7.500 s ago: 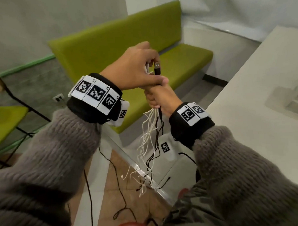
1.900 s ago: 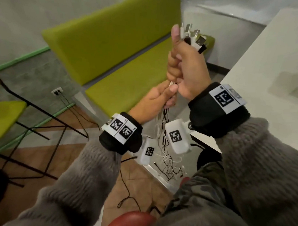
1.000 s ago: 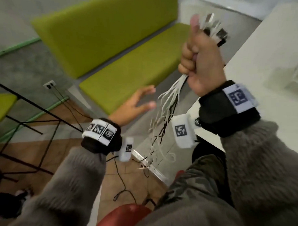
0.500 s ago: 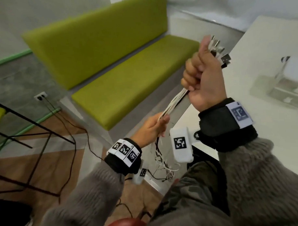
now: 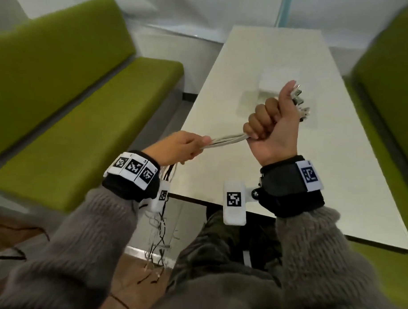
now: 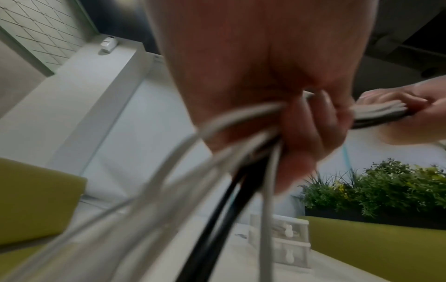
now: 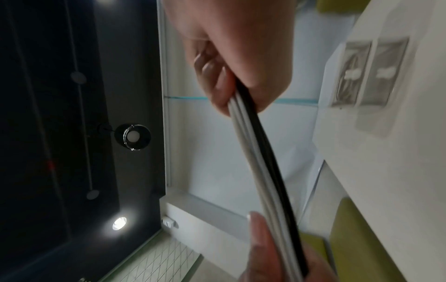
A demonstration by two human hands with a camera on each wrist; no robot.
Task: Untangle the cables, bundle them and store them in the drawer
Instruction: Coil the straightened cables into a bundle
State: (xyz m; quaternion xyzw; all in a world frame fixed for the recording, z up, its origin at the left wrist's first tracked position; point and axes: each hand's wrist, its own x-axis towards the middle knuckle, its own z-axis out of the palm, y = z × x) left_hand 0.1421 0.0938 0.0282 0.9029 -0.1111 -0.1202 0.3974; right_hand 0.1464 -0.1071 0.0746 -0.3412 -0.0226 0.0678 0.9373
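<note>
A bundle of white and black cables (image 5: 225, 139) stretches level between my two hands above the near end of the table. My right hand (image 5: 270, 126) grips it in a fist with the thumb up, and the USB plugs (image 5: 299, 104) stick out past the fist. My left hand (image 5: 182, 148) grips the same bundle further down, and the loose ends (image 5: 158, 239) hang below that wrist towards the floor. The left wrist view shows the cables (image 6: 241, 152) running through my curled fingers (image 6: 311, 133). A small white drawer unit (image 5: 276, 82) stands on the table beyond my right hand, blurred.
The long white table (image 5: 337, 149) runs away from me. Green benches (image 5: 81, 107) flank it on the left and right (image 5: 390, 90). Thin black wires (image 5: 21, 251) lie on the floor at the left. Green plants (image 6: 386, 187) stand behind the far bench.
My view has swung right onto the table. The right hand has come down lower over the table, and the left hand has risen, so the cable stretch between them now lies level.
</note>
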